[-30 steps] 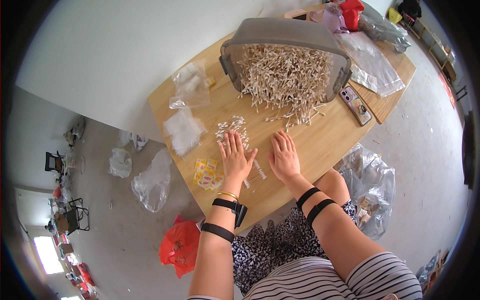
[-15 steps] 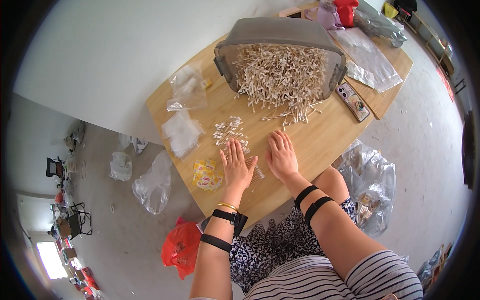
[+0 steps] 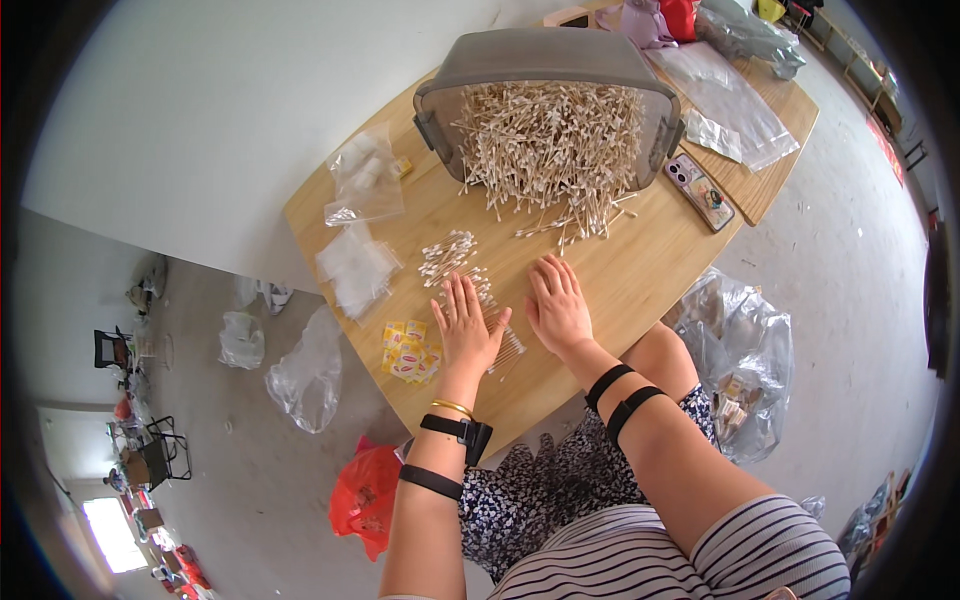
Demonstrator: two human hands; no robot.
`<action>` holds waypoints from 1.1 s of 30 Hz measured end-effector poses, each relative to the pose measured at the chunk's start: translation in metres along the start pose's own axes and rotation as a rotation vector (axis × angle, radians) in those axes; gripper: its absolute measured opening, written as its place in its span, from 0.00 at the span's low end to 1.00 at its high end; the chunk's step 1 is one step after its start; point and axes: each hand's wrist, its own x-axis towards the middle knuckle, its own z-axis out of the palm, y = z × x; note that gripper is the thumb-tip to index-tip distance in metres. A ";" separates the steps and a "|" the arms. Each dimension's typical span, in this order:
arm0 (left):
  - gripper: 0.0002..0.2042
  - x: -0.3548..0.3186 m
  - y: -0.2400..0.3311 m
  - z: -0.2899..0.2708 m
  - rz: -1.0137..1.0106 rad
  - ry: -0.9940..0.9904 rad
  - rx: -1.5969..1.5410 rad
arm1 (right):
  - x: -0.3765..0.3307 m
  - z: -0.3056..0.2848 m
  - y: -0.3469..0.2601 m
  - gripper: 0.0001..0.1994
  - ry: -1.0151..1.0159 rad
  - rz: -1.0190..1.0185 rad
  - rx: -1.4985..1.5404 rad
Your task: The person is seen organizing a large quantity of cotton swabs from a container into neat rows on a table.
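Note:
My left hand (image 3: 468, 325) lies with its fingers stretched out on a small group of cotton swabs (image 3: 449, 257), partly hiding them. Swab sticks show past its thumb side. On the bare wooden tabletop to the right rests my right hand (image 3: 558, 305), palm down with straight fingers and nothing in its grip. Beyond both hands a grey plastic bin (image 3: 545, 55) is tipped on its side, and a big heap of cotton swabs (image 3: 560, 140) spills from its mouth onto the wood. Small yellow-and-white labels (image 3: 410, 352) are gathered just left of my left wrist.
Clear plastic bags (image 3: 355, 268) and a bag with white contents (image 3: 362, 175) lie along the table's left side. A phone (image 3: 699, 191) sits right of the bin. On the floor are a red bag (image 3: 364, 500) and a large clear bag (image 3: 740, 370). A wall borders the table's far left.
The view has shifted slightly, so the table and bin sit a little higher and further left. Both hands stay flat on the table in nearly the same places.

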 end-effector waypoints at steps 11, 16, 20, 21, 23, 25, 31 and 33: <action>0.45 -0.018 0.009 -0.002 0.024 -0.021 0.063 | 0.001 0.002 -0.003 0.24 0.003 -0.006 -0.009; 0.46 -0.027 0.016 -0.002 0.039 -0.047 0.074 | -0.002 0.002 0.002 0.24 0.001 -0.002 -0.013; 0.46 -0.030 0.012 -0.003 0.047 -0.030 0.074 | 0.000 0.000 -0.002 0.24 0.011 -0.004 0.003; 0.46 -0.030 0.013 -0.004 0.077 0.006 0.068 | 0.000 0.001 -0.001 0.24 0.002 -0.001 0.000; 0.47 -0.034 0.014 -0.003 0.104 0.039 0.065 | 0.000 0.000 -0.002 0.24 -0.008 0.003 0.001; 0.48 -0.041 0.014 0.001 0.104 -0.026 0.059 | 0.001 0.000 -0.004 0.24 0.002 -0.001 0.020; 0.49 -0.048 0.013 0.000 0.150 -0.017 0.017 | 0.002 0.002 -0.002 0.25 -0.014 0.004 -0.002; 0.49 -0.051 0.011 0.003 0.157 -0.007 0.010 | 0.001 0.001 -0.003 0.25 -0.019 0.002 0.003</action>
